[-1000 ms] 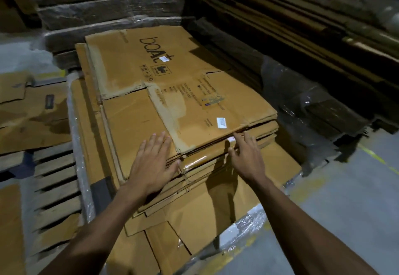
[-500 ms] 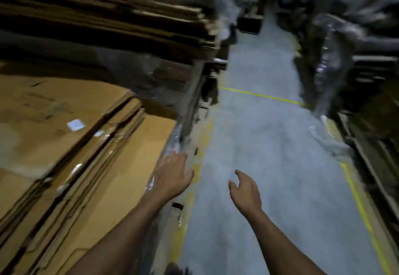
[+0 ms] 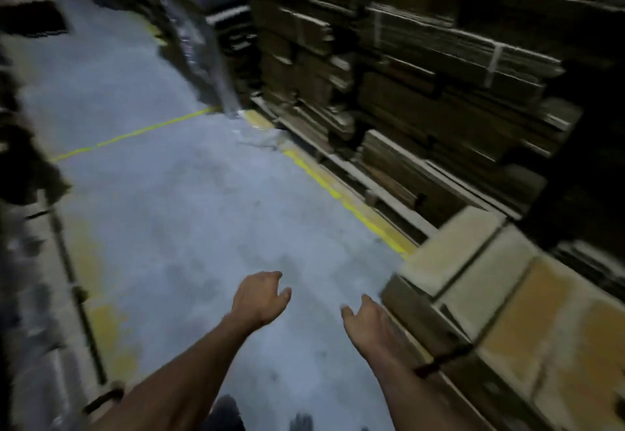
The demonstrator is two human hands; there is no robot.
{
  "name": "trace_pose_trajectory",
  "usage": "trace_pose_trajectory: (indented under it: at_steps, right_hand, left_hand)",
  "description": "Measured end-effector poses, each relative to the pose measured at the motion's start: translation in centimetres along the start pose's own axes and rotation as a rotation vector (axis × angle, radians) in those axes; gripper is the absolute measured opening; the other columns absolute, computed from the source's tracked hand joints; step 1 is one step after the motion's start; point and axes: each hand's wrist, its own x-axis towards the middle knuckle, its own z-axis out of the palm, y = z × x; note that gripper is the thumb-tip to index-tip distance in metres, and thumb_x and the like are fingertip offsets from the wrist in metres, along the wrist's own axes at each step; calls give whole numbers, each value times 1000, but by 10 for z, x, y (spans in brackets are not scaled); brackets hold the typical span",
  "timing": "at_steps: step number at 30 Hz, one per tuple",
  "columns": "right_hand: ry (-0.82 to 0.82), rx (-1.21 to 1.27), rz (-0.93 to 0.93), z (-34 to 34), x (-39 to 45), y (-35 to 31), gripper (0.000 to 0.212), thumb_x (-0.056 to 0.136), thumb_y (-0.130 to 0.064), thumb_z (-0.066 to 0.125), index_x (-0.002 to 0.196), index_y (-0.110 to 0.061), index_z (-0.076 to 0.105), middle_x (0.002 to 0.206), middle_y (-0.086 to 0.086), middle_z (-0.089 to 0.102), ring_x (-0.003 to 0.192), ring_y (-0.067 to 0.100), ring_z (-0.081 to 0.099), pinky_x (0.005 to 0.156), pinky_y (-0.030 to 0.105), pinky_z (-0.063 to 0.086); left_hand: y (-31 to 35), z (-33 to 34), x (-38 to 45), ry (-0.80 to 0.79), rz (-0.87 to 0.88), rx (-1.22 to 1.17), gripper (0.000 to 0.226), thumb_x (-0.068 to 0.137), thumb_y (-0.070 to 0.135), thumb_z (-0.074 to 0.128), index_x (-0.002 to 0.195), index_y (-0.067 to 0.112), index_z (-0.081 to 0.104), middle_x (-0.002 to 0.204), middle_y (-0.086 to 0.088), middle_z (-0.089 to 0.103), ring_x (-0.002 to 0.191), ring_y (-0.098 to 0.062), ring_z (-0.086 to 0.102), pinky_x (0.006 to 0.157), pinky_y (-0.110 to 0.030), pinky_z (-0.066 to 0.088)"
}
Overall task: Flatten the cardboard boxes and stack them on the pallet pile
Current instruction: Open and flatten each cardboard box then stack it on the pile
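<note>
My left hand [image 3: 260, 298] hangs over the grey aisle floor with loosely curled fingers and holds nothing. My right hand [image 3: 367, 320] is likewise loose and holds nothing, just left of a low stack of flat cardboard [image 3: 514, 298] at the lower right. The pallet pile I was pressing on is out of view. The picture is blurred by motion.
Tall stacks of bundled flat cardboard [image 3: 422, 68] line the right side behind a yellow floor line [image 3: 355, 207]. A sheet of plastic wrap [image 3: 203, 45] hangs at the aisle's far end. Dark blurred stacks stand on the left. The concrete aisle floor [image 3: 189, 214] runs between.
Both hands have come off the cardboard pile and now hang free. My view has swung right, away from the pile, into the aisle.
</note>
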Motion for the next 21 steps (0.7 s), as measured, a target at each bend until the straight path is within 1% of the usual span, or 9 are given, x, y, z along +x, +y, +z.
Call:
trace_pose_trajectory:
  at_steps: [3, 5, 7, 11, 14, 17, 21]
  right_hand:
    - [72, 88, 161, -34, 10, 53, 65, 98, -53, 49, 150, -14, 42, 152, 9, 46, 141, 29, 41, 111, 38, 38]
    - [120, 123, 263, -54, 18, 79, 63, 99, -52, 49, 150, -15, 41, 152, 8, 45, 141, 29, 41, 111, 37, 37]
    - [159, 162, 364, -73, 31, 101, 65, 98, -52, 51, 150, -15, 41, 153, 8, 45, 140, 29, 41, 111, 37, 38]
    - [234, 242, 541, -105, 63, 135, 69, 95, -56, 53, 149, -15, 42, 151, 8, 47, 139, 30, 44, 109, 40, 41]
    - [282, 318, 646, -128, 92, 148, 75, 95, -58, 53, 154, -15, 35, 156, 8, 41, 143, 30, 37, 113, 42, 37]
    - [313, 365, 697, -153, 122, 161, 78, 95, -57, 54, 156, -14, 31, 158, 8, 37, 144, 30, 34, 115, 40, 34]
    - [335, 401, 720, -180, 162, 183, 80, 92, -58, 55, 155, -13, 32, 157, 9, 39, 142, 31, 38, 112, 42, 37]
  left_hand:
    - [67, 24, 40, -92, 130, 47, 67, 95, 54, 34, 145, 11, 47, 144, -9, 54, 131, -27, 51, 107, -34, 39]
    - [106, 38, 69, -136, 195, 83, 58, 100, 49, 42, 144, 13, 47, 143, -9, 55, 130, -28, 51, 105, -34, 41]
    - [143, 49, 100, -170, 262, 109, 56, 100, 48, 44, 143, 13, 48, 141, -10, 56, 128, -29, 53, 103, -34, 42]
    - [205, 64, 159, -242, 371, 114, 60, 100, 49, 44, 147, 12, 43, 147, -9, 51, 132, -28, 49, 105, -35, 41]
    - [241, 72, 205, -313, 400, 135, 58, 99, 49, 45, 143, 10, 45, 145, -11, 51, 131, -29, 50, 104, -36, 43]
    - [276, 77, 245, -365, 396, 136, 59, 99, 50, 45, 141, 9, 46, 145, -13, 51, 130, -31, 50, 103, -38, 43]
    - [321, 87, 287, -396, 354, 107, 62, 99, 52, 45, 144, 9, 43, 148, -13, 47, 133, -32, 47, 104, -39, 42]
